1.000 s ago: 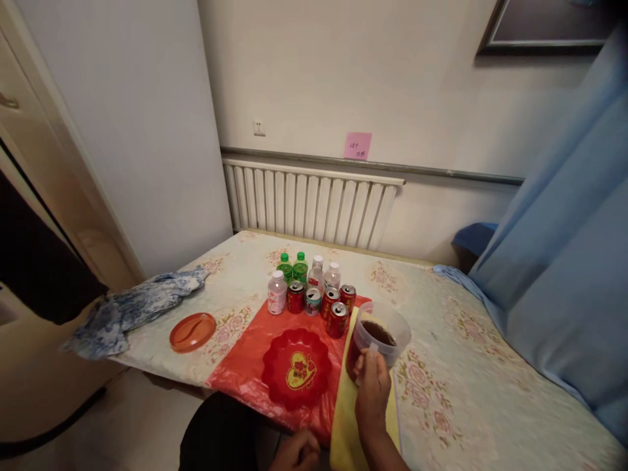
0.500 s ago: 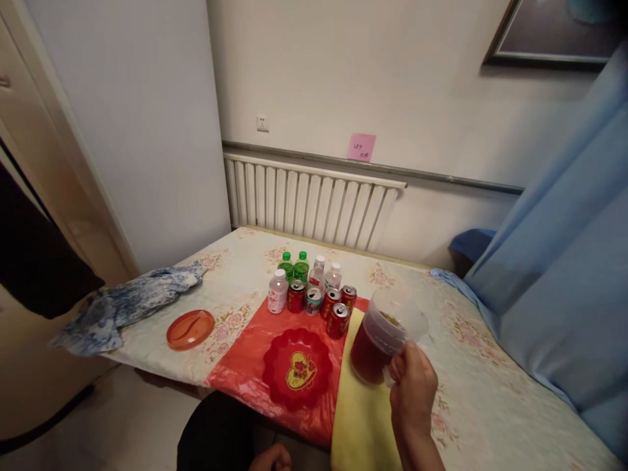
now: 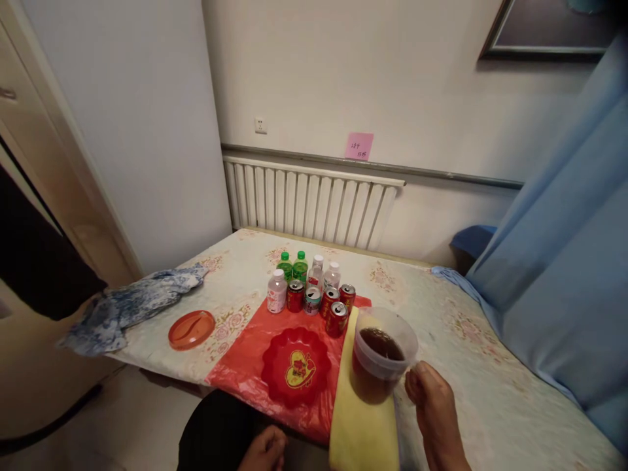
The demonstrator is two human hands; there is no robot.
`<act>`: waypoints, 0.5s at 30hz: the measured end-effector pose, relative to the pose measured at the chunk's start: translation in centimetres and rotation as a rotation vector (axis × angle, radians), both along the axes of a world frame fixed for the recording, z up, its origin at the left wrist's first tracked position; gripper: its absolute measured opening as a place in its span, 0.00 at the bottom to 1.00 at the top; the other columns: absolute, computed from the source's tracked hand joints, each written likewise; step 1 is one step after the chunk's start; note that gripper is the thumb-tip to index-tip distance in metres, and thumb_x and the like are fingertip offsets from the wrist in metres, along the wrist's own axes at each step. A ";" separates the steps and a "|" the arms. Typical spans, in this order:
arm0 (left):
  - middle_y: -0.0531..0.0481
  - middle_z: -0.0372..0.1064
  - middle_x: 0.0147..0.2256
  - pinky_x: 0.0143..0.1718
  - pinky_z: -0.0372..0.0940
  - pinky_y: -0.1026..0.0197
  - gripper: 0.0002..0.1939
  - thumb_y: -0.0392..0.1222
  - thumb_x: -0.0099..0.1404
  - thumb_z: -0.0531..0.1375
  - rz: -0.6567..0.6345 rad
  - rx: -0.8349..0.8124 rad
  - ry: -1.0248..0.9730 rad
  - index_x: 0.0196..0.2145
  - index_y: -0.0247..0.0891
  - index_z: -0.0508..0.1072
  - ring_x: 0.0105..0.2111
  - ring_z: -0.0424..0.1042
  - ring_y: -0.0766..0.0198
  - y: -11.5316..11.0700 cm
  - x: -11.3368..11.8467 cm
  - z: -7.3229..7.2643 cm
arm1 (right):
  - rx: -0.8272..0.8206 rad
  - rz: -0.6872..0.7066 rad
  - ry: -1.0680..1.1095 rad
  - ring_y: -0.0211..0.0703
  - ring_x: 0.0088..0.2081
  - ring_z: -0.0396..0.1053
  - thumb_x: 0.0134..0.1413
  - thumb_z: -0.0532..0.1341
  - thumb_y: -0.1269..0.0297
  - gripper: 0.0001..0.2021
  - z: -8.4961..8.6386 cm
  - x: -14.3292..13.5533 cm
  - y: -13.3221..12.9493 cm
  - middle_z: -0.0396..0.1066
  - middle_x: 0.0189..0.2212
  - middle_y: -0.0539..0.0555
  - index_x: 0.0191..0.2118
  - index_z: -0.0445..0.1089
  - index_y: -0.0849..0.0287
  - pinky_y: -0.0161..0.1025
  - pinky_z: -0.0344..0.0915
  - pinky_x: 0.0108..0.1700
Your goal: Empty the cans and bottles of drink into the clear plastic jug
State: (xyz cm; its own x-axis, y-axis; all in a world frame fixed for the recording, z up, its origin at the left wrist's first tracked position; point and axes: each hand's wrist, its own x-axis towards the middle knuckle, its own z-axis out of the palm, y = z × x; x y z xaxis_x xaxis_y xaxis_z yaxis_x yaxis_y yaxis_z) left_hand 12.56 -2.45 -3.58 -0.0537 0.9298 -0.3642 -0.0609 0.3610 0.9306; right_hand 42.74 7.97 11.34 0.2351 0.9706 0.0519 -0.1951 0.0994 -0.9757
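Note:
My right hand point(image 3: 434, 399) is closed at the handle side of a translucent plastic jug point(image 3: 377, 376), and its fingers hide the handle. Dark brown liquid fills much of the jug, which looks upright over a folded yellow cloth point(image 3: 363, 432). I cannot tell whether its base touches the cloth. Low in the view, my left hand point(image 3: 265, 450) rests with curled fingers by my dark-clothed leg, and nothing shows in it. Between the two hands lies a red scalloped plate point(image 3: 275, 366) with a yellow heart print, on a red plastic sheet point(image 3: 235, 363).
Several drink cans point(image 3: 337, 319) and bottles point(image 3: 277, 292) stand grouped behind the plate. An orange-red round dish point(image 3: 191, 330) and a blue-white cloth point(image 3: 132, 304) lie to the left. A blue curtain point(image 3: 564, 248) hangs at right; a radiator point(image 3: 314, 199) lines the wall.
The jug has gone from tilted to about upright and now sits lower and nearer. My right hand has shifted right and down. My left hand has moved slightly up and left.

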 end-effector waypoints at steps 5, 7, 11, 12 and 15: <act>0.60 0.60 0.17 0.21 0.54 0.66 0.35 0.76 0.41 0.62 0.243 -0.050 -0.147 0.25 0.38 0.66 0.17 0.58 0.72 1.4 0.5 1.6 | -0.034 0.050 0.071 0.33 0.21 0.43 0.50 0.64 0.49 0.22 -1.1 0.6 0.2 0.47 0.18 0.41 0.21 0.53 0.55 0.33 0.43 0.21; 0.60 0.61 0.17 0.21 0.55 0.67 0.34 0.74 0.42 0.64 0.288 -0.065 -0.208 0.26 0.38 0.66 0.17 0.59 0.72 1.7 0.6 2.6 | -0.024 0.079 0.086 0.33 0.20 0.43 0.49 0.64 0.49 0.22 -1.6 0.8 0.5 0.47 0.17 0.41 0.20 0.54 0.55 0.34 0.43 0.21; 0.59 0.64 0.17 0.22 0.57 0.68 0.33 0.72 0.41 0.65 0.325 -0.074 -0.223 0.24 0.38 0.64 0.17 0.61 0.72 2.4 1.1 4.1 | -0.003 0.138 0.069 0.32 0.19 0.43 0.51 0.63 0.48 0.22 -2.4 1.5 0.9 0.47 0.15 0.41 0.19 0.55 0.55 0.34 0.42 0.21; 0.59 0.64 0.17 0.22 0.58 0.68 0.33 0.72 0.41 0.66 0.344 -0.082 -0.215 0.24 0.38 0.64 0.17 0.61 0.72 2.6 1.2 4.3 | 0.003 0.158 0.058 0.32 0.19 0.43 0.52 0.62 0.47 0.23 -2.6 1.8 1.0 0.48 0.15 0.41 0.19 0.55 0.55 0.34 0.42 0.21; 0.59 0.63 0.16 0.21 0.58 0.68 0.32 0.71 0.40 0.66 0.392 -0.109 -0.216 0.23 0.38 0.64 0.16 0.61 0.72 3.1 1.4 4.5 | 0.018 0.207 0.026 0.33 0.19 0.44 0.54 0.60 0.47 0.23 -2.7 2.4 1.1 0.48 0.14 0.42 0.19 0.55 0.55 0.35 0.44 0.21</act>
State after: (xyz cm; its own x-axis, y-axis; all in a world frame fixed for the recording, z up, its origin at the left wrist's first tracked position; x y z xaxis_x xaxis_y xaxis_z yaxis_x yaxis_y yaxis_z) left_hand 13.93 0.60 0.97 -0.3061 0.8102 -0.5000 -0.4008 0.3667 0.8396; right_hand 45.12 9.11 8.64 0.0325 0.9973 0.0664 -0.2379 0.0722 -0.9686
